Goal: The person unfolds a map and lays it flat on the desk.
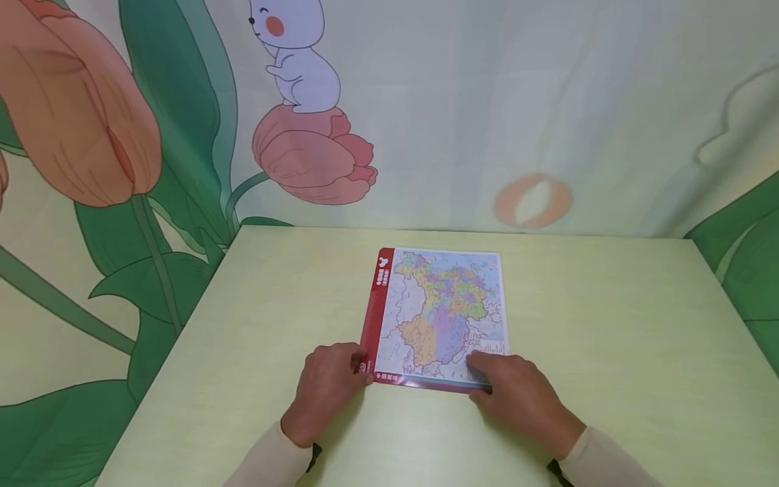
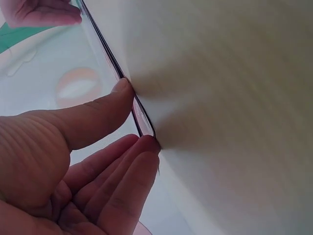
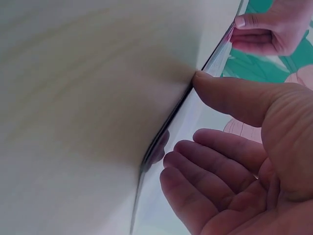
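Now a flat map board (image 1: 441, 318) lies on the pale green bench (image 1: 608, 325), near the middle between the left and right edges and closer to the front edge than to the back one. The board shows a coloured map and has a red strip along its left side.

The left hand (image 1: 328, 389) is at the front left corner of the board. In the left wrist view its thumb (image 2: 98, 115) presses against the thin edge of the board (image 2: 139, 115) and the tips of the other fingers (image 2: 132, 161) touch the same edge lower down, so the corner is pinched between them.

The right hand (image 1: 517, 396) is at the front right corner. In the head view its fingertips lie on top of the map surface. In the right wrist view the thumb (image 3: 230, 95) touches the board edge (image 3: 171, 117) and the other fingers (image 3: 205, 161) are loosely bent close to it; one fingertip reaches the edge, so this hand also holds the board lightly.

Both arms wear cream sleeves (image 1: 274, 460). Behind the bench hangs a cloth backdrop (image 1: 487, 101) printed with orange tulips, green leaves and a white rabbit (image 1: 295, 57).
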